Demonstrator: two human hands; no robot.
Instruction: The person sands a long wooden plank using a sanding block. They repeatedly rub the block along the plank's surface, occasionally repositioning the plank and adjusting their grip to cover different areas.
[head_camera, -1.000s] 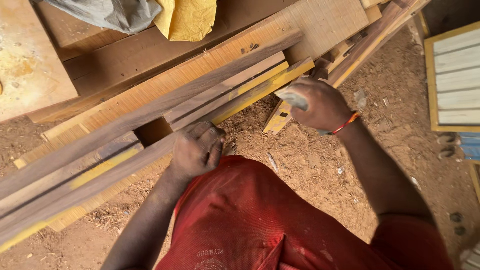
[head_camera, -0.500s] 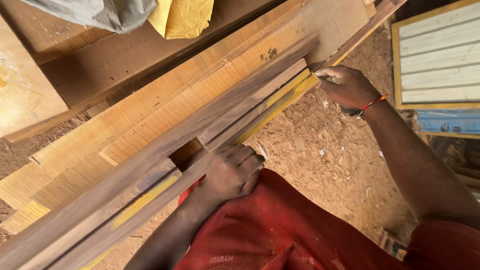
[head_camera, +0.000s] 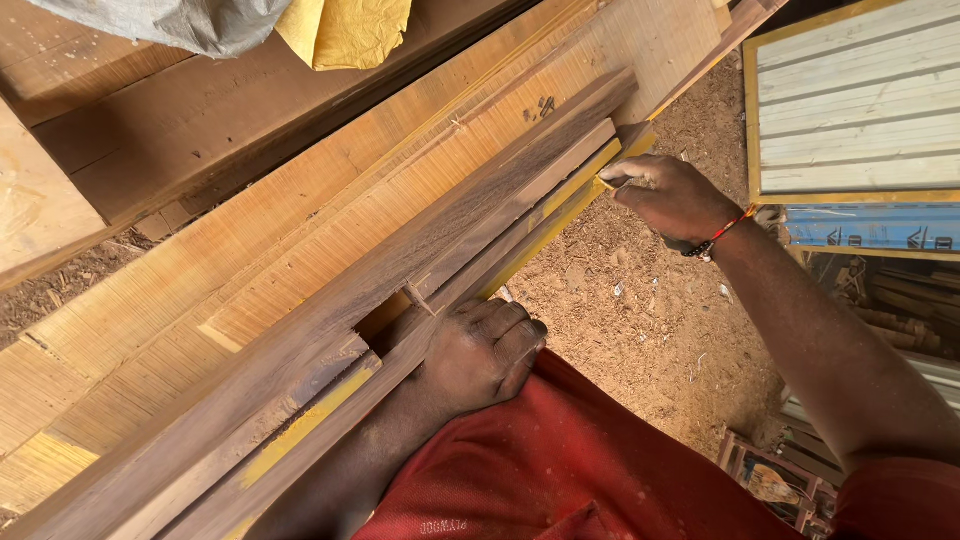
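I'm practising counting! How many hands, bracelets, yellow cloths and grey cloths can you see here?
Hands: 2, the left hand pressing on the dark plank and the right hand at the plank's far end
Bracelets: 1, a red and black bracelet
Yellow cloths: 1
Grey cloths: 1
Total: 5

Left hand (head_camera: 480, 355) presses dark plank (head_camera: 420, 270); right hand (head_camera: 670, 200) grips yellow strip (head_camera: 560, 205).

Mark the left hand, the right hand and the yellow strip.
left hand (head_camera: 480, 355), head view, on its back.
right hand (head_camera: 670, 200), head view, on its back.
yellow strip (head_camera: 310, 420), head view, on its bare face.
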